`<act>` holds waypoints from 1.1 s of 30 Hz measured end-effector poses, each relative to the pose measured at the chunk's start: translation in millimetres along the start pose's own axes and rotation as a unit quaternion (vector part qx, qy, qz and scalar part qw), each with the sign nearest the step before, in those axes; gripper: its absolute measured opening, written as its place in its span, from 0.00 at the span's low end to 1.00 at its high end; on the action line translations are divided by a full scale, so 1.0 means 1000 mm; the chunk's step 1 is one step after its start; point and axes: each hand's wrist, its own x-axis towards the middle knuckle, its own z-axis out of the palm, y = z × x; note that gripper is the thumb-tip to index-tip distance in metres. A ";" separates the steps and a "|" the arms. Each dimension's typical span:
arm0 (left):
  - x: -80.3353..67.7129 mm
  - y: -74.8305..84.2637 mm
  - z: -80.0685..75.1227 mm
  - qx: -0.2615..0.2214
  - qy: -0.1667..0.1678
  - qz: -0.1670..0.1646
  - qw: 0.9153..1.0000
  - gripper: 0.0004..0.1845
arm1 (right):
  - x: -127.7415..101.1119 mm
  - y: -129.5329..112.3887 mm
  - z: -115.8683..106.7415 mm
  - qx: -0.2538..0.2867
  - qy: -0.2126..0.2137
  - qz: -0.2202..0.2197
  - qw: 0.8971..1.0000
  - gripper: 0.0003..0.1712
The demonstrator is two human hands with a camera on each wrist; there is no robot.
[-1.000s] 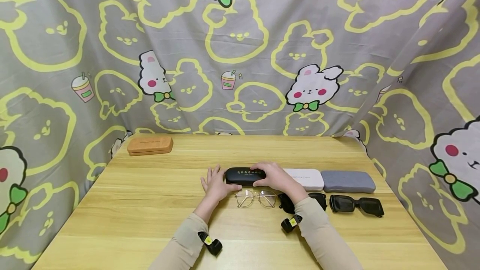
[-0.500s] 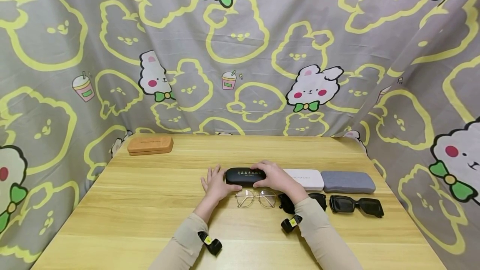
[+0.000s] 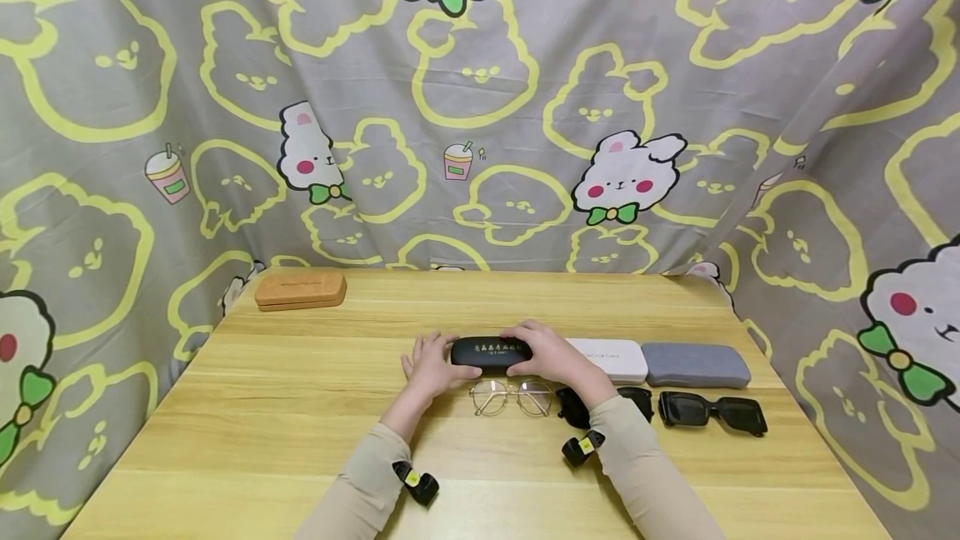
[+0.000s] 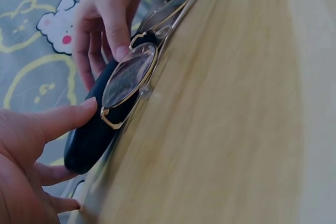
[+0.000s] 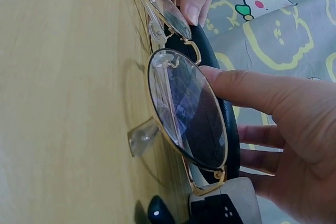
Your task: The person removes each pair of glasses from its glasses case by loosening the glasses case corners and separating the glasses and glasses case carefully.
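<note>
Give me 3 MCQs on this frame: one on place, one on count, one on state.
1. Where do the gold-rimmed glasses lie?
A. On the brown case
B. On the table just in front of the black case
C. Inside the grey case

2. How many glasses cases are on the table?
A. Two
B. Three
C. Four

3. What state is the black case in?
A. Closed, a hand at each end
B. Open, lid up
C. Lifted off the table

Answers:
1 B: the head view shows them flat on the wood, nearer the person than the black case.
2 C: brown case, black case, white case and grey case.
3 A: the lid is down; the left hand and right hand grip its ends while it rests on the table.
</note>
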 end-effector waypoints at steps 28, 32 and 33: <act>0.002 0.002 -0.084 -0.128 -0.081 0.032 0.988 0.34 | -0.005 -0.024 -0.018 -0.003 0.133 -0.020 0.991 0.27; -0.001 0.002 -0.104 -0.135 -0.074 0.038 0.987 0.34 | -0.004 -0.029 -0.021 -0.008 0.200 -0.050 0.979 0.25; -0.002 0.001 -0.109 -0.136 -0.072 0.039 0.987 0.34 | -0.004 -0.030 -0.022 -0.013 0.213 -0.057 0.975 0.25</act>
